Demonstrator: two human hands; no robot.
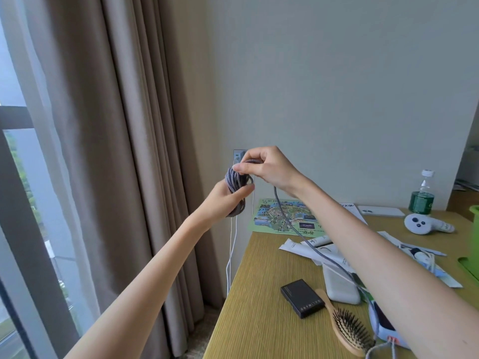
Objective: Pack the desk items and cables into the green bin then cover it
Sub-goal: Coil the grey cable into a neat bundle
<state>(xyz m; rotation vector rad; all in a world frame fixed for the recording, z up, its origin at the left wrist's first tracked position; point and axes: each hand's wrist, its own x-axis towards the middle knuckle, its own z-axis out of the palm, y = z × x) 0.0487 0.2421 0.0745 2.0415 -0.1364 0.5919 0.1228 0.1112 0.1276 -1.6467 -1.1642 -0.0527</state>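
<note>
I'm coiling cable (235,185): left grip (225,202) clutching loops, right grip (268,169) pinching a strand.
Tail (five o'clock) is risking dragging the hairbrush (348,331).

Beige curtains (124,151) hang beside a daylit window (15,182); a pale wall (337,86) backs the wooden bench (259,312)

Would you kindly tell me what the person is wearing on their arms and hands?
Nothing shows: the left arm and right arm are bare, with no sleeves in view. The left hand and right hand show no gloves, rings or watch.
</note>
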